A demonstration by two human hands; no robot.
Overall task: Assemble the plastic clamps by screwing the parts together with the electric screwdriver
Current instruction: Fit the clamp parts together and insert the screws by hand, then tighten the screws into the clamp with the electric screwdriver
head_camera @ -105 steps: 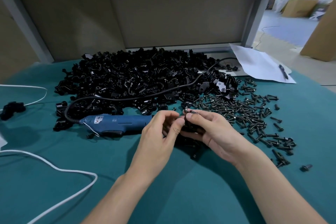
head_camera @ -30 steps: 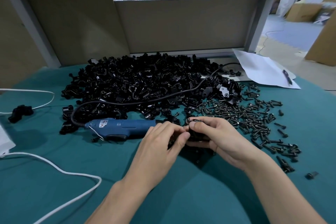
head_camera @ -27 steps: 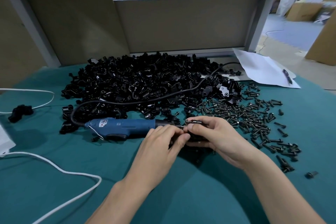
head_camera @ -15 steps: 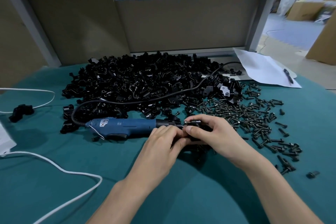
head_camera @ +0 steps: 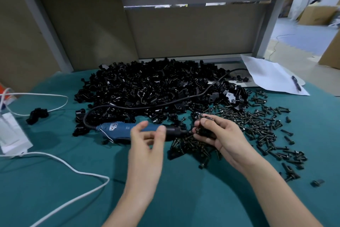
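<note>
I've got the right hand (head_camera: 219,134) pinching a black clamp (head_camera: 203,130) just off the tip of the blue electric screwdriver (head_camera: 117,131), which lies on the green cloth (head_camera: 55,190). The left hand (head_camera: 145,145) hovers over the barrel, blurred, thumb and fingers parted, gripping nothing.

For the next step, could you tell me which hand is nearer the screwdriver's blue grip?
Left: left hand over the blue grip; right hand past the tip.

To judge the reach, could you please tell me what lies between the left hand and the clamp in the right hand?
In the head view, the black nose of the electric screwdriver lies there, its tip towards the clamp.
</note>
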